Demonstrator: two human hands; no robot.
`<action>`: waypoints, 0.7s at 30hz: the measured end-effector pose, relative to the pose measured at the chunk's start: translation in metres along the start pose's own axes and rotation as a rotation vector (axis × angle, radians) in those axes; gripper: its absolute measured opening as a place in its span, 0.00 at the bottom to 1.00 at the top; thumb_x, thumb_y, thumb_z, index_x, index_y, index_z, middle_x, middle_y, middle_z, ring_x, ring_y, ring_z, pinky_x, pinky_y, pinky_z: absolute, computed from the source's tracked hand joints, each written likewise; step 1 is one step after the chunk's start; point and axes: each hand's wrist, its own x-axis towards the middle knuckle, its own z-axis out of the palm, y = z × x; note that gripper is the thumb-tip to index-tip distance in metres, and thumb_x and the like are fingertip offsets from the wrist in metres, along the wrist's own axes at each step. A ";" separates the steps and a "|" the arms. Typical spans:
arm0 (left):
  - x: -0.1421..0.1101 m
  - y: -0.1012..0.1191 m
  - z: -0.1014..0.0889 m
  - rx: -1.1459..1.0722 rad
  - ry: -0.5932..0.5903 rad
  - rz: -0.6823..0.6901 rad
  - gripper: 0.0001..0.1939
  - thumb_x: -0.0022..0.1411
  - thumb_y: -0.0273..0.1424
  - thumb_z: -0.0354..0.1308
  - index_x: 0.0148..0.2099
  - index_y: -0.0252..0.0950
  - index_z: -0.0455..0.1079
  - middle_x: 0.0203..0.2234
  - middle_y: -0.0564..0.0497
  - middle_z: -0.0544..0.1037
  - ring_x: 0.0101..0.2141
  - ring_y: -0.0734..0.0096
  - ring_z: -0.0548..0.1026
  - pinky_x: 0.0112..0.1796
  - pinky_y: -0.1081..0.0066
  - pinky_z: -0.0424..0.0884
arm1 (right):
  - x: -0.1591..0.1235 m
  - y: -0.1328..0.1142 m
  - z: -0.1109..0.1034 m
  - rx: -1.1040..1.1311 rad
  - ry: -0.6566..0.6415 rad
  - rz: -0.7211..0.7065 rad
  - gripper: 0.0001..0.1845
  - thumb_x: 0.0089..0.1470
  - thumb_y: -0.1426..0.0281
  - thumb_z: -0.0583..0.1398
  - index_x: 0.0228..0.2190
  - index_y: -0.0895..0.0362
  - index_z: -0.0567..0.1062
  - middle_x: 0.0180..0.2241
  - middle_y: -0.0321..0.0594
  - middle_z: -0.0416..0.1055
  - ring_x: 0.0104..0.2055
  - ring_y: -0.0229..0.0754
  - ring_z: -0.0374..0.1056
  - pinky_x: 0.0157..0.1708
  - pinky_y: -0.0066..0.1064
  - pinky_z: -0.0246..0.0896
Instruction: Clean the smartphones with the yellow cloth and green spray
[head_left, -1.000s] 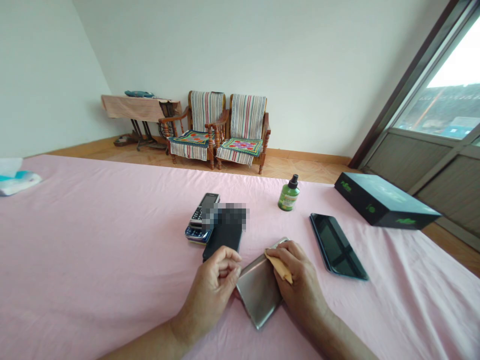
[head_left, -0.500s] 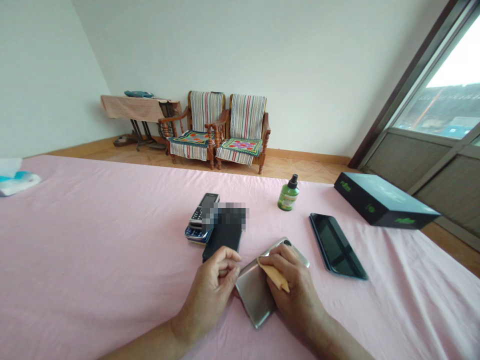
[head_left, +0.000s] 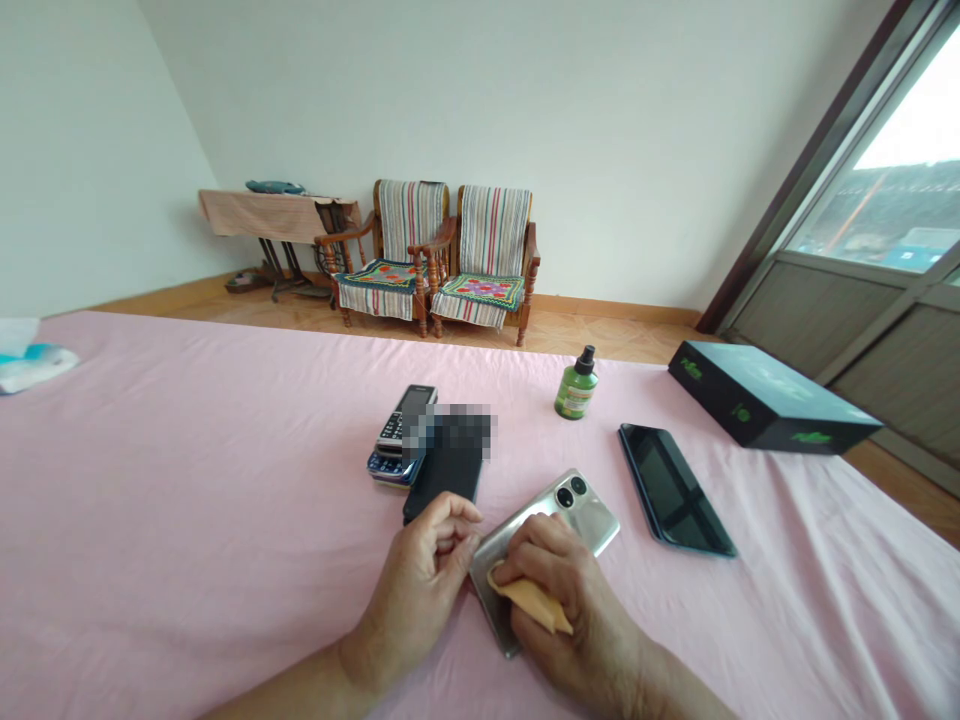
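Note:
A silver smartphone [head_left: 577,508] lies face down on the pink tablecloth [head_left: 187,480], its two camera lenses showing at the far end. My left hand [head_left: 424,585] is closed on the phone's left edge and steadies it. My right hand [head_left: 559,600] presses a small tan cloth [head_left: 532,603] onto the near part of the phone's back, fingers curled over the cloth.
A stack of old keypad phones [head_left: 401,435] and a dark phone [head_left: 446,470] lie just beyond my left hand. A black smartphone [head_left: 675,490] lies to the right, a green spray bottle [head_left: 576,388] behind it, a dark box [head_left: 765,398] at far right. Tissues [head_left: 30,360] sit far left.
My right hand has slid the cloth along the phone's back toward me, uncovering the camera end. My left hand has stayed on the phone's edge.

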 end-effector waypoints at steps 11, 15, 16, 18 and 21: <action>-0.003 0.012 -0.002 -0.145 -0.045 0.061 0.11 0.61 0.30 0.58 0.45 0.36 0.62 0.39 0.45 0.77 0.40 0.62 0.77 0.40 0.70 0.71 | 0.002 -0.002 -0.003 -0.022 0.045 -0.135 0.13 0.46 0.79 0.56 0.35 0.56 0.73 0.33 0.40 0.68 0.37 0.43 0.63 0.37 0.37 0.53; -0.003 0.014 -0.003 -0.103 0.012 0.094 0.09 0.63 0.30 0.56 0.45 0.36 0.64 0.40 0.46 0.77 0.41 0.63 0.76 0.42 0.70 0.69 | 0.002 -0.001 -0.002 -0.076 0.024 -0.151 0.14 0.45 0.80 0.57 0.35 0.56 0.73 0.33 0.40 0.67 0.36 0.44 0.61 0.37 0.38 0.53; -0.003 0.013 -0.004 -0.084 0.020 0.100 0.08 0.64 0.30 0.56 0.45 0.36 0.64 0.41 0.46 0.77 0.41 0.63 0.76 0.42 0.70 0.69 | 0.002 -0.001 -0.002 -0.087 0.022 -0.154 0.14 0.45 0.80 0.57 0.35 0.56 0.73 0.33 0.41 0.67 0.36 0.44 0.61 0.37 0.38 0.53; -0.003 0.013 -0.004 -0.057 0.021 0.110 0.08 0.65 0.30 0.55 0.46 0.37 0.64 0.42 0.47 0.76 0.42 0.64 0.75 0.43 0.70 0.69 | 0.002 0.000 -0.001 -0.099 0.019 -0.154 0.14 0.45 0.80 0.57 0.35 0.56 0.73 0.34 0.41 0.67 0.36 0.45 0.61 0.37 0.38 0.54; -0.003 0.012 -0.005 -0.040 0.013 0.115 0.08 0.65 0.29 0.54 0.47 0.37 0.63 0.42 0.47 0.76 0.42 0.64 0.75 0.44 0.70 0.68 | 0.001 -0.001 -0.001 -0.106 0.018 -0.154 0.15 0.44 0.80 0.57 0.36 0.56 0.73 0.34 0.41 0.67 0.36 0.45 0.61 0.36 0.38 0.54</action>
